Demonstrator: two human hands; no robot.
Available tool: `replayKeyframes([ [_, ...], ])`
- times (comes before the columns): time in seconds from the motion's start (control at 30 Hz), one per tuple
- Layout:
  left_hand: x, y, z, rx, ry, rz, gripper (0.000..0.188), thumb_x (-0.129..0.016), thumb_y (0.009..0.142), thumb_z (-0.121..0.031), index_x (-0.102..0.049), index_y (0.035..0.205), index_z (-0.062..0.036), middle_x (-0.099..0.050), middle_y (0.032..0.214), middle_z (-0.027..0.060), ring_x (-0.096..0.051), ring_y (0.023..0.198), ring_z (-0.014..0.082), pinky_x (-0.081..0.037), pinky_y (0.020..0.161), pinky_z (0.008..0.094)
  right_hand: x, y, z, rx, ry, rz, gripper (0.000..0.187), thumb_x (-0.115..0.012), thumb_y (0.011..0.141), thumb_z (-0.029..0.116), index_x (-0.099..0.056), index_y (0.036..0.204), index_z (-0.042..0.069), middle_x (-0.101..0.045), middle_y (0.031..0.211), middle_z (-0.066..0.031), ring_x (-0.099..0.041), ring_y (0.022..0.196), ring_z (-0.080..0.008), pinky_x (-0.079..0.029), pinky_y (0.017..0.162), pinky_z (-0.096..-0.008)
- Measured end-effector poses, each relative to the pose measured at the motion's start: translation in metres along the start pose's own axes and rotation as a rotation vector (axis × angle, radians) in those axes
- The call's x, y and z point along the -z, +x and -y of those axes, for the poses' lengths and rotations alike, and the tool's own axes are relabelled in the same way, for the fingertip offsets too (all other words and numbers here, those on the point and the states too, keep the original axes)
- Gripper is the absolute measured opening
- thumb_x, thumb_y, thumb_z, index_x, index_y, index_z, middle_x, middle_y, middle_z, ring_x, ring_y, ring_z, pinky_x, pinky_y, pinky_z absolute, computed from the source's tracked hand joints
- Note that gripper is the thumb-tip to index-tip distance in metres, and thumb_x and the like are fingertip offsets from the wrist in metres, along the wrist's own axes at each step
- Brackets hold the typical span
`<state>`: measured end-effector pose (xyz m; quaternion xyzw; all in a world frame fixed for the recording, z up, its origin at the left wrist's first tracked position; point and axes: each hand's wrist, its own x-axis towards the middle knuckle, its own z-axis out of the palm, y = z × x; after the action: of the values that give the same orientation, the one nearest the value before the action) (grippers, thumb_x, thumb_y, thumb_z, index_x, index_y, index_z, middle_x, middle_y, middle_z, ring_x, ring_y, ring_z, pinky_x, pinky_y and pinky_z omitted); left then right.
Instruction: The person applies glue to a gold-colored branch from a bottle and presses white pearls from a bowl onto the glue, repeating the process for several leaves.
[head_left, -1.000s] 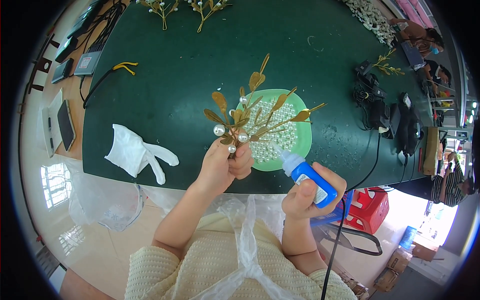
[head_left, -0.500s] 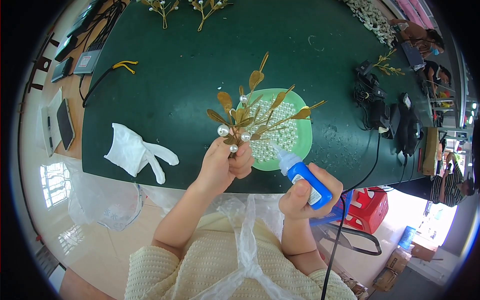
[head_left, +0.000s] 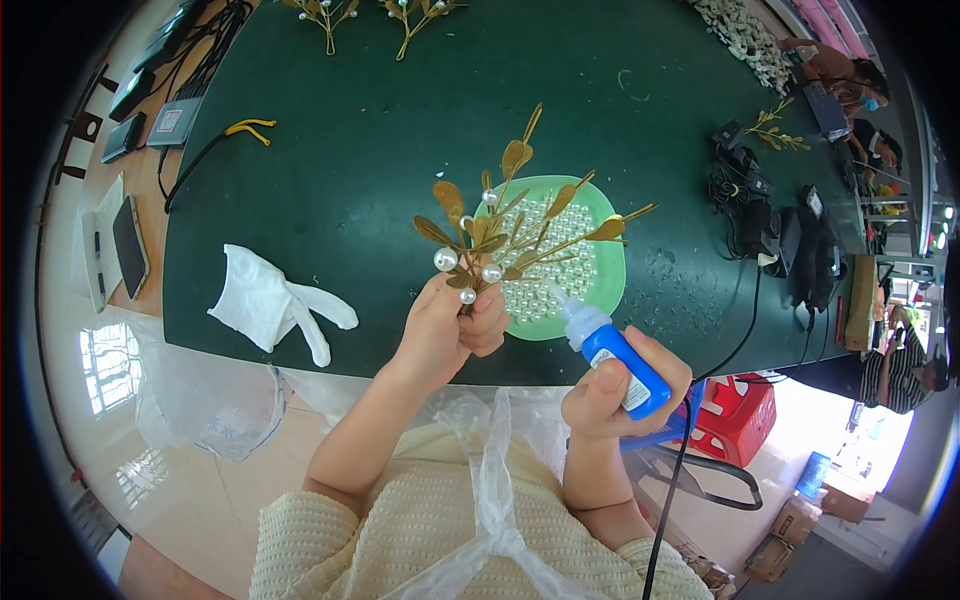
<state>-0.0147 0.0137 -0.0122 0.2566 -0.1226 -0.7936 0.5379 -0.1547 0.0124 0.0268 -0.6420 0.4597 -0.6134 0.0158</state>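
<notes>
My left hand (head_left: 447,325) is closed round the lower stems of a golden leaf spray (head_left: 490,240), whose branches fan up and to the right. Several white pearl beads sit on the spray, the largest (head_left: 446,260) just above my thumb. In my right hand (head_left: 625,390) is a blue glue bottle (head_left: 630,372), its clear nozzle (head_left: 568,302) tilted up and left, apart from the spray. Behind the spray lies a light green tray (head_left: 608,270) of loose pearl beads (head_left: 560,265), partly covered by the leaves.
A white glove (head_left: 270,305) lies left on the dark green table (head_left: 350,180). Pliers with yellow handles (head_left: 250,130) are farther back. More golden sprays (head_left: 405,35) rest at the far edge. Black adapters and cables (head_left: 760,225) crowd the right; a red stool (head_left: 735,420) stands below.
My right hand has shifted slightly right and down with the glue bottle, so its nozzle is a little farther from the spray. The spray's branch tips have moved slightly right.
</notes>
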Motion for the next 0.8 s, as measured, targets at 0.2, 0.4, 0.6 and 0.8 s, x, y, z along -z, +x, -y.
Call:
replayKeyframes([
  [0.2, 0.001, -0.001, 0.0, -0.007, -0.07, -0.016, 0.019, -0.031, 0.085, -0.018, -0.034, 0.069, -0.008, -0.022, 0.05, -0.004, -0.019, 0.043, 0.0062, -0.014, 0.04, 0.0227, 0.003, 0.0, 0.001, 0.035, 0.013, 0.019, 0.035, -0.052, 0.077, 0.032, -0.05, 0.081, -0.003, -0.05, 0.075, -0.0082, -0.049, 0.059, -0.0145, -0.037, 0.052, -0.022],
  [0.4, 0.001, -0.001, 0.0, -0.014, -0.02, 0.008, 0.028, -0.032, 0.086, -0.03, -0.033, 0.068, -0.0096, -0.019, 0.049, -0.0044, -0.017, 0.042, 0.0067, -0.013, 0.04, 0.0232, 0.002, -0.001, 0.002, 0.023, -0.033, 0.048, 0.037, -0.052, 0.078, 0.035, -0.05, 0.081, -0.002, -0.05, 0.074, -0.0079, -0.049, 0.059, -0.0148, -0.038, 0.053, -0.0225],
  [0.6, 0.002, -0.002, 0.001, -0.005, -0.068, -0.011, 0.021, -0.032, 0.085, -0.019, -0.034, 0.067, -0.0082, -0.022, 0.049, -0.0043, -0.019, 0.043, 0.0059, -0.014, 0.04, 0.023, 0.002, 0.001, -0.001, 0.056, -0.014, 0.057, 0.034, -0.052, 0.078, 0.031, -0.049, 0.082, -0.003, -0.049, 0.074, -0.0081, -0.048, 0.06, -0.0143, -0.038, 0.054, -0.0222],
  [0.8, 0.0, 0.001, 0.001, -0.012, -0.005, 0.026, 0.04, -0.035, 0.086, -0.047, -0.031, 0.068, -0.0111, -0.016, 0.048, -0.0047, -0.015, 0.04, 0.0073, -0.012, 0.038, 0.0236, 0.019, 0.011, -0.019, -0.612, 0.551, -0.041, 0.034, -0.049, 0.082, 0.031, -0.047, 0.092, -0.002, -0.049, 0.069, -0.0074, -0.046, 0.052, -0.0107, -0.038, 0.044, -0.022],
])
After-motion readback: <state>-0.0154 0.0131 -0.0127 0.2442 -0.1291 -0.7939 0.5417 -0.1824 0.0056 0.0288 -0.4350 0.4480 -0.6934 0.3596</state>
